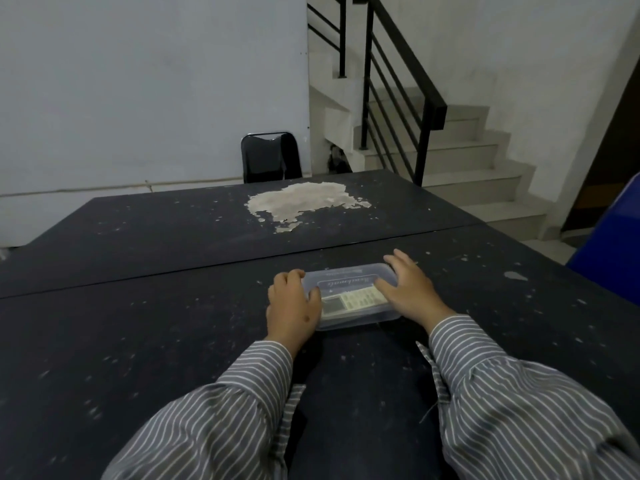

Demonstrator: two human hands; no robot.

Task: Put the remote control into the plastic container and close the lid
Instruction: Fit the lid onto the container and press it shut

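Remote control (353,301) inside lidded plastic container (349,317) on dark table (173,323), left hand (293,306) curled on its end, right hand (408,289) flat, fingers (398,259) spread

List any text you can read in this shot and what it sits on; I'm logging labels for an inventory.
Nothing here reads with certainty.
Lid of the plastic container: a cursive word in a framed panel, upside down and too blurred to read.
Lid's far edge: a small printed line, too small to read.
Remote control inside: rows of button labels and a screen, too small to read.
Table, wall, chair: no text.
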